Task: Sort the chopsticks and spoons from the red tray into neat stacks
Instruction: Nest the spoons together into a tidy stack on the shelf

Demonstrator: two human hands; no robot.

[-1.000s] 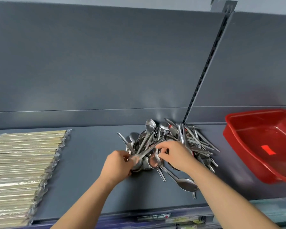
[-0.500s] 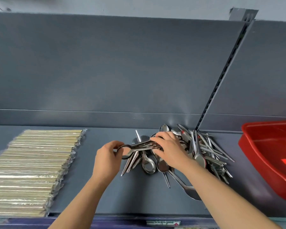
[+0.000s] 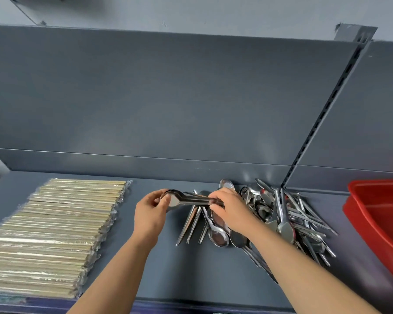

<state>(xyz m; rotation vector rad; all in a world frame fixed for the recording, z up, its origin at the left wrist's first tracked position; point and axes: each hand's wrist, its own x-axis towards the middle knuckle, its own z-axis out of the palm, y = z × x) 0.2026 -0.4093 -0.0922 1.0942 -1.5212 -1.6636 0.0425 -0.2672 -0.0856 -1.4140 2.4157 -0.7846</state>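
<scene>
A nested bundle of metal spoons [image 3: 191,198] is held level above the grey shelf [image 3: 182,273]. My left hand [image 3: 151,211] grips the bowl end and my right hand [image 3: 230,210] grips the handle end. Below them several loose spoons [image 3: 216,234] lie on the shelf. A jumbled pile of spoons [image 3: 288,218] sits to the right against the back wall. Wrapped chopsticks [image 3: 52,232] lie in a flat stack at the left. The red tray [image 3: 381,220] stands at the far right, and the part in view holds nothing.
The shelf's back wall [image 3: 191,98] rises right behind the spoons, with a slotted upright rail [image 3: 327,109] above the pile. The shelf's front edge [image 3: 191,304] runs along the bottom, with bare surface between the chopsticks and my arms.
Both hands have lifted a bundle of spoons out of the pile and shifted it left, turning it level. The view has panned left, so more chopsticks show and less tray.
</scene>
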